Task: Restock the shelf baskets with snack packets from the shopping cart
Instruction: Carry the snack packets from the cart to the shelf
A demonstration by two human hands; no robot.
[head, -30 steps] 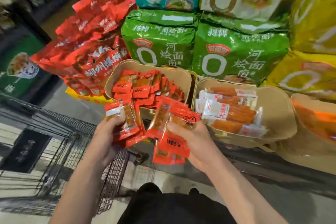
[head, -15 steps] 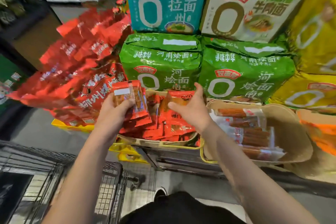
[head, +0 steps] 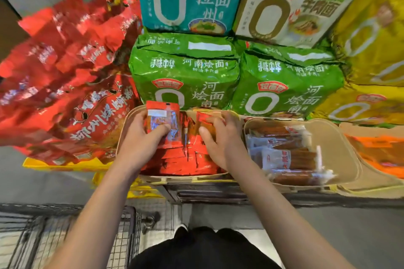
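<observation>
A tan shelf basket (head: 126, 124) holds a heap of small red snack packets (head: 183, 159). My left hand (head: 140, 140) is over its left side, closed on a red packet with a clear window (head: 162, 116) held upright. My right hand (head: 220, 140) rests on the heap at the basket's right side, fingers curled around another red packet (head: 205, 121). The wire shopping cart (head: 65, 236) stands at the lower left, below my left forearm.
A second tan basket (head: 341, 148) to the right holds sausage sticks in clear wrappers. A third basket at the far right (head: 371, 153) has orange packets. Large green (head: 185, 76), teal, white and yellow noodle bags stack behind. Red bags (head: 65, 85) pile at the left.
Both hands carried the red packets up from in front of the shelf into the left basket and now sit lower inside it, pressing packets into the heap.
</observation>
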